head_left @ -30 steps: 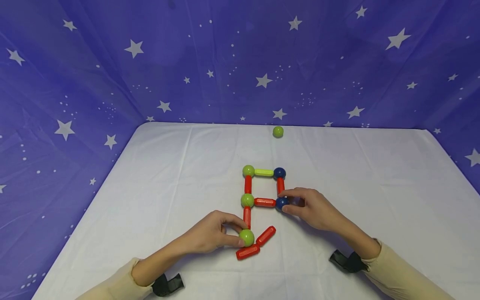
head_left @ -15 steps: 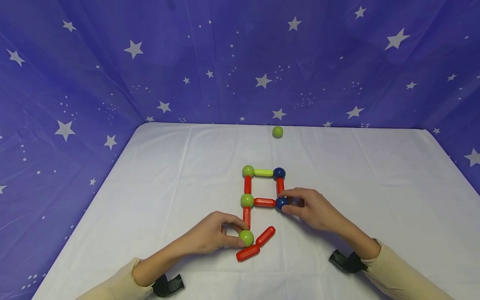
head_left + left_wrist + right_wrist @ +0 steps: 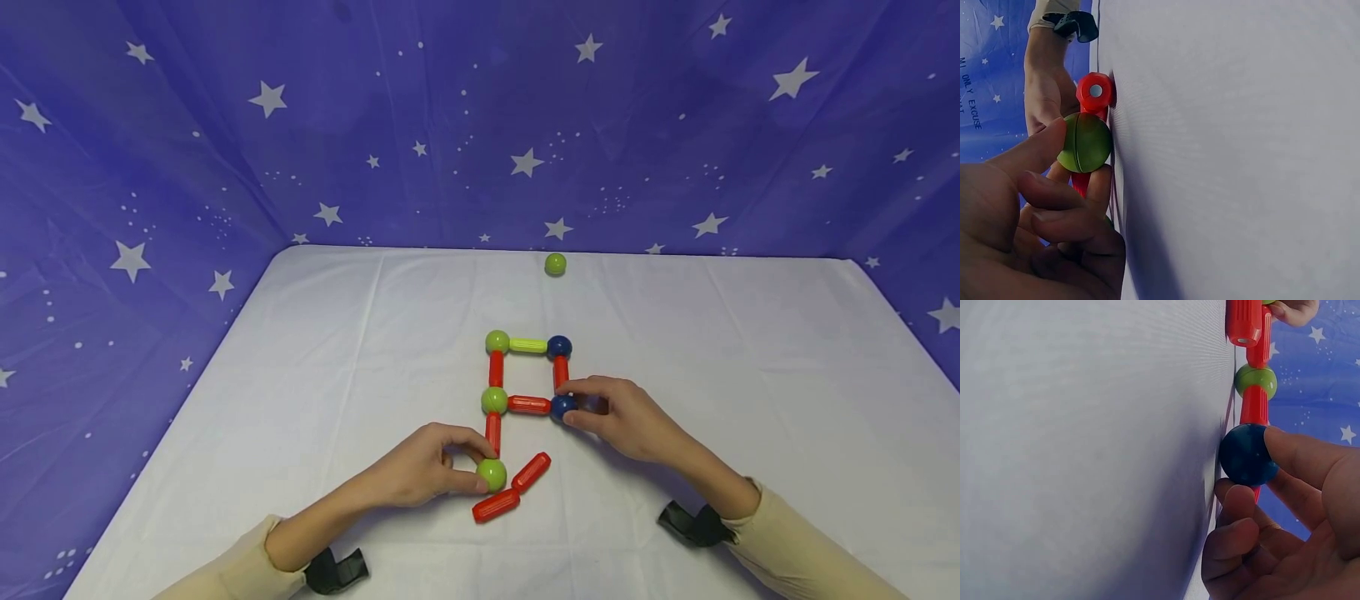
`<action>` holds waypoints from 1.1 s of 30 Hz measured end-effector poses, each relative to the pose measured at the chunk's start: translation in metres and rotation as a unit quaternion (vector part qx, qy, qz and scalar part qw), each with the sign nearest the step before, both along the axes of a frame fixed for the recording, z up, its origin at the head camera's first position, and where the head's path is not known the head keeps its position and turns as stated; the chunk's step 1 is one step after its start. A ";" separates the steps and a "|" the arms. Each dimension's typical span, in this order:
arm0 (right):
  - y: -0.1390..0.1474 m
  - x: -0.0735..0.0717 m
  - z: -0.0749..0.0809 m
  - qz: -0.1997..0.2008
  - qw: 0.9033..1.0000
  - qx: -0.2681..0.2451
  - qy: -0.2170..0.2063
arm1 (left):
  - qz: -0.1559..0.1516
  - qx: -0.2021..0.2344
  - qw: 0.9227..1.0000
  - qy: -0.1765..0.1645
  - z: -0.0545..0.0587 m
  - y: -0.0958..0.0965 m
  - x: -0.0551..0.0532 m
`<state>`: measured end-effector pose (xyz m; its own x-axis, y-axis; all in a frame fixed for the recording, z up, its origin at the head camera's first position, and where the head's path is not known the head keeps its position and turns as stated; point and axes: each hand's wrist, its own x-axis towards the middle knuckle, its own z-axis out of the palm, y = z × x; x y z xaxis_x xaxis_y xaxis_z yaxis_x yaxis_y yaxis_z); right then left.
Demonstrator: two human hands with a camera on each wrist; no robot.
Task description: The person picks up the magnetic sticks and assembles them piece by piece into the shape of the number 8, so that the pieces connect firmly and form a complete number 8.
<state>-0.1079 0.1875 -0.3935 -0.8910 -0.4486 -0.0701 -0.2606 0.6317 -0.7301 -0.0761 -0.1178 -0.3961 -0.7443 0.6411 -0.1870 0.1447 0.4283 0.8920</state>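
My left hand (image 3: 433, 465) pinches a green ball (image 3: 1085, 142) between thumb and fingers at the near end of a ball-and-rod figure. From that ball a red rod (image 3: 492, 433) runs to a second green ball (image 3: 494, 401). My right hand (image 3: 626, 414) pinches a blue ball (image 3: 1248, 454) at the figure's right corner. A red rod (image 3: 529, 405) links this ball with the second green one. Another red rod (image 3: 561, 373) leads up to the far blue ball (image 3: 559, 347). Across the top lies a yellow-green rod (image 3: 528, 345), ending at a green ball (image 3: 497, 342).
Two loose red rods (image 3: 532, 472) lie end to end at an angle, just right of and below my left hand. A single green ball (image 3: 555, 264) sits near the far edge of the white-covered table (image 3: 420, 292). A starry blue cloth (image 3: 480, 125) hangs behind.
The green ball in my left hand has shifted very slightly to the left, its red rod with it. My right hand keeps its hold on the blue ball.
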 end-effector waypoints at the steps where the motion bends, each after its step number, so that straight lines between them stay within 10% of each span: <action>1: 0.000 0.000 0.000 -0.001 1.000 0.000 -0.001 | -0.001 0.000 1.000 0.000 0.000 0.000 0.000; 21: -0.003 0.013 0.013 -0.028 0.999 -0.005 0.044 | -0.004 -0.001 1.000 0.002 0.000 -0.001 0.000; 33: -0.019 0.043 0.016 0.051 0.995 -0.080 0.008 | -0.005 -0.002 1.000 -0.005 0.000 0.000 -0.001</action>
<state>-0.0652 0.1680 -0.3778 -0.8404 -0.5415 0.0238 -0.3300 0.4763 -0.8150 -0.0771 -0.1182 -0.3962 -0.7359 0.6478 -0.1972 0.1400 0.4305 0.8917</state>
